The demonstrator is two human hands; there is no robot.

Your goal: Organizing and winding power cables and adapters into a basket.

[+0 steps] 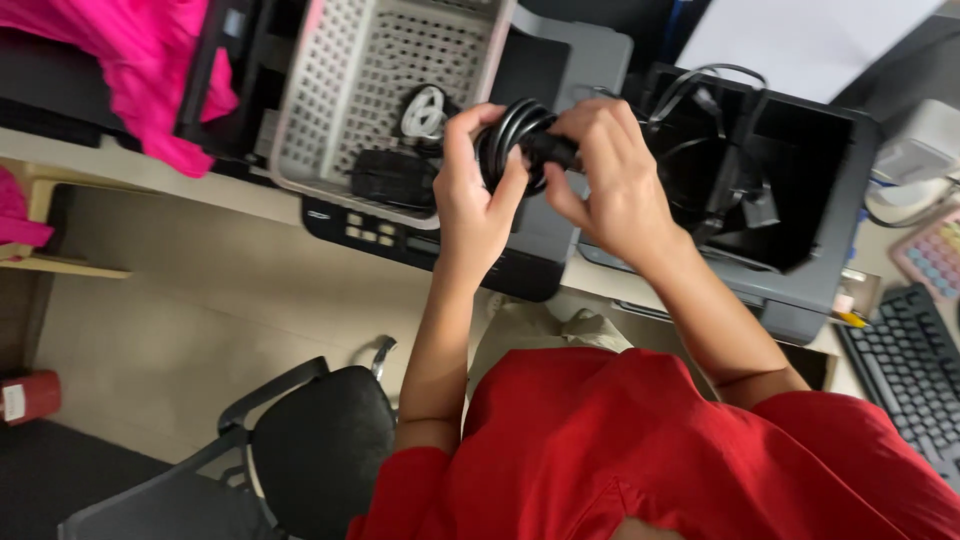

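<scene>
A pale, beige floor (pixel 200 330) fills the lower left, smooth and evenly lit by soft indoor light. On it stands a black office chair (pixel 320 450) with a curved armrest, near the bottom edge. A red cylinder (pixel 30 397) sits on the floor at the far left, beside a dark mat (pixel 60 470). Along the top runs a light-coloured table (pixel 120 170), its front edge crossing from the left. A bright pink cloth (pixel 140 60) hangs over the table's left end. At the right end lie a dark keyboard (pixel 910 370) and a pastel keypad (pixel 935 255). A yellowish wooden shelf (pixel 60 265) juts out at the left edge.
</scene>
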